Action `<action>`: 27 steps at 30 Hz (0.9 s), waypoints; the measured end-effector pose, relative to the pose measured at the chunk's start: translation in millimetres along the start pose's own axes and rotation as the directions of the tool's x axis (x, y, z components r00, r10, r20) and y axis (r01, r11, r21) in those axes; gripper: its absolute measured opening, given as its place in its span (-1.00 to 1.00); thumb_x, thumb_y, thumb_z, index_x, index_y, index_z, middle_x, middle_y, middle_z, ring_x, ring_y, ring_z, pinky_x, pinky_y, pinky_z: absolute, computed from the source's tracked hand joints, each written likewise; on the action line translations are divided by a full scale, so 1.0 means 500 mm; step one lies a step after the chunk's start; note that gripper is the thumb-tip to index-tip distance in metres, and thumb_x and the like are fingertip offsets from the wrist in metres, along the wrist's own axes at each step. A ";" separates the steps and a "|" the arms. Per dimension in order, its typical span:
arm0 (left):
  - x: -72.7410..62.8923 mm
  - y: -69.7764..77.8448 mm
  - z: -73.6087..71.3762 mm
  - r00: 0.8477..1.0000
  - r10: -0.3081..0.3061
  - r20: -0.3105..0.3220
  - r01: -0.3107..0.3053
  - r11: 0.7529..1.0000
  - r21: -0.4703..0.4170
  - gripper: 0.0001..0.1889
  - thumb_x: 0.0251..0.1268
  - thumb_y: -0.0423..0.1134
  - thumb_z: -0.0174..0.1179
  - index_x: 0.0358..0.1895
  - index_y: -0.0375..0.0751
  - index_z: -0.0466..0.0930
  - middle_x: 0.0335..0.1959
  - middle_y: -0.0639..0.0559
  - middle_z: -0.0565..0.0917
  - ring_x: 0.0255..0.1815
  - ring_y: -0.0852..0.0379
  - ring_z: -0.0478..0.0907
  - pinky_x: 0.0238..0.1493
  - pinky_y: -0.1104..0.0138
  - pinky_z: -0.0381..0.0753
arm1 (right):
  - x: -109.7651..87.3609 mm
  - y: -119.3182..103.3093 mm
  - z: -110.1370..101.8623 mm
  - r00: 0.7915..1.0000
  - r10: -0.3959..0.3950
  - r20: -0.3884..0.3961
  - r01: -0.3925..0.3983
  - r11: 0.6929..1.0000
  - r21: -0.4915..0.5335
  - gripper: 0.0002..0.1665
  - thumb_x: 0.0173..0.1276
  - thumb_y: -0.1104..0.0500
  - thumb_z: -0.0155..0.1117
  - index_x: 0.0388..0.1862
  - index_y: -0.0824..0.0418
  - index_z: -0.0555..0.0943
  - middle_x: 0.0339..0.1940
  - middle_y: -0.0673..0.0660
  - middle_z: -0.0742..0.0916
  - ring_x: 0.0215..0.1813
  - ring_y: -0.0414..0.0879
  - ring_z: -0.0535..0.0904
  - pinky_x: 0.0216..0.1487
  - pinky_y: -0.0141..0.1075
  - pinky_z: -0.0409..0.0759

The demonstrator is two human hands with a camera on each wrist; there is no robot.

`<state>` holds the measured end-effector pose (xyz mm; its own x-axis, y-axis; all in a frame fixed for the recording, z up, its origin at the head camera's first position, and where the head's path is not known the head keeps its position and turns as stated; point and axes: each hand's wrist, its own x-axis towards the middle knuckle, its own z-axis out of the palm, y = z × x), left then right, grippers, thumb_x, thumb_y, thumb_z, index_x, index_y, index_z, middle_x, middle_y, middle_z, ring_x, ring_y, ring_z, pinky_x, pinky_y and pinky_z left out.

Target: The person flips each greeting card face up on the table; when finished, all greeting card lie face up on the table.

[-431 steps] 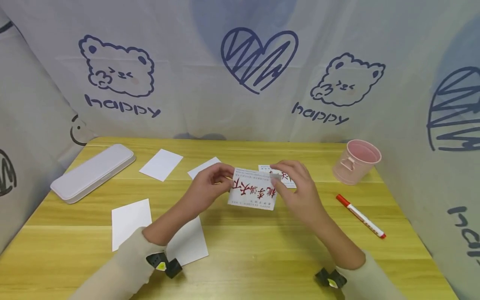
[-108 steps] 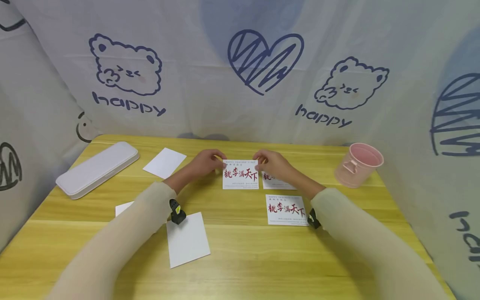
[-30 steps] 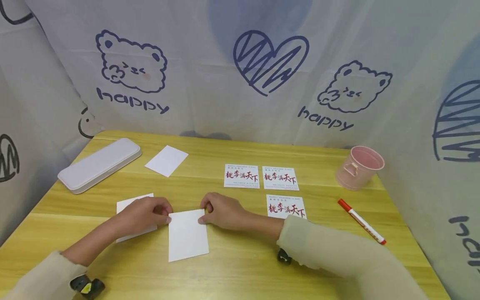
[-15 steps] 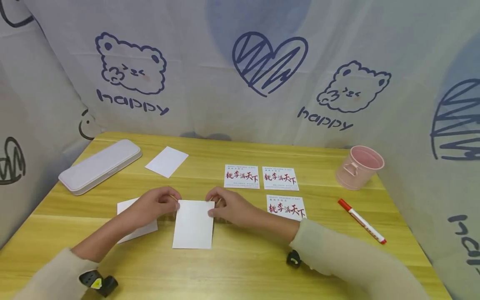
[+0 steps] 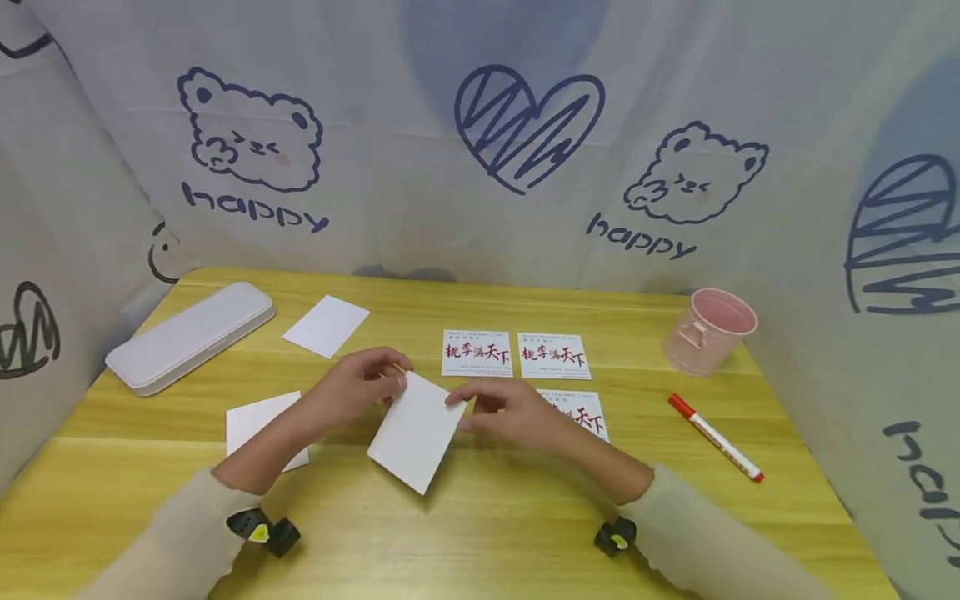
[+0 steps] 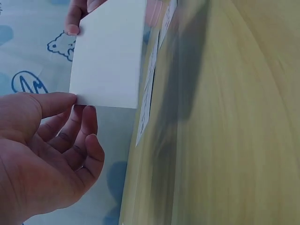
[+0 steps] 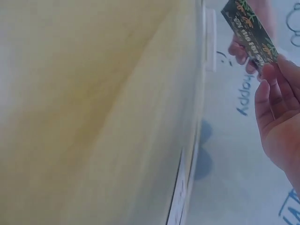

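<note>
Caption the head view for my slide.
Left hand and right hand hold a card, white side showing, above a yellowish table.

A rectangular card [image 5: 418,432] hangs tilted in the air, slightly left of the middle, one corner pointing near; one face plain white, the other dark with orange-and-green plants and pale lettering.

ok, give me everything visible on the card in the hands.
The card is thin, rectangular and flat, and looks like stiff paper. The face toward the head camera is plain white; the right wrist view shows the other side dark, printed with pale lettering, green leaves and orange details, the words not legible. It is held tilted above the wooden table, clear of it. The left hand pinches one corner and the right hand the other corner of the same short edge.
</note>
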<state>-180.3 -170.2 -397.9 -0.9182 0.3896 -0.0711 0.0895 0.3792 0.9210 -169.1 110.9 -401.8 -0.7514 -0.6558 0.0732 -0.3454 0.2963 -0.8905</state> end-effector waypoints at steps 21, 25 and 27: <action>-0.024 0.085 0.076 0.971 0.237 -0.005 -0.235 0.966 0.112 -0.79 0.49 -0.09 0.18 0.06 0.02 0.66 0.01 0.12 0.70 0.01 0.08 0.61 0.05 0.10 0.59 | -0.061 0.005 -0.069 0.934 0.017 -0.356 0.002 0.999 0.053 -0.87 0.46 0.09 0.31 -0.11 0.11 0.66 -0.38 0.18 0.67 -0.41 0.09 0.57 -0.48 -0.24 0.54; -0.025 0.081 0.078 0.982 0.190 0.013 -0.190 0.982 0.010 -0.76 0.51 -0.08 0.16 0.09 -0.02 0.64 0.00 0.09 0.70 0.01 -0.01 0.63 0.04 0.04 0.61 | -0.061 0.010 -0.072 0.913 0.021 -0.407 0.005 0.998 0.064 -0.84 0.48 0.08 0.28 -0.08 0.13 0.65 -0.39 0.26 0.65 -0.45 -0.04 0.54 -0.48 -0.27 0.50; -0.024 0.076 0.079 0.984 0.176 0.017 -0.176 0.984 -0.032 -0.77 0.48 -0.11 0.19 0.09 -0.04 0.64 -0.02 0.04 0.69 -0.01 -0.09 0.63 0.02 0.02 0.63 | -0.062 0.010 -0.072 0.910 0.033 -0.414 0.002 0.997 0.083 -0.82 0.48 0.08 0.29 -0.07 0.15 0.64 -0.44 0.27 0.64 -0.49 -0.06 0.49 -0.52 -0.30 0.46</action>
<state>-150.7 -127.1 -377.0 -0.8812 0.4649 0.0859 0.2370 0.2773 0.9311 -167.8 157.5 -392.3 -0.9276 -0.2992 0.2235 -0.2990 0.2364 -0.9245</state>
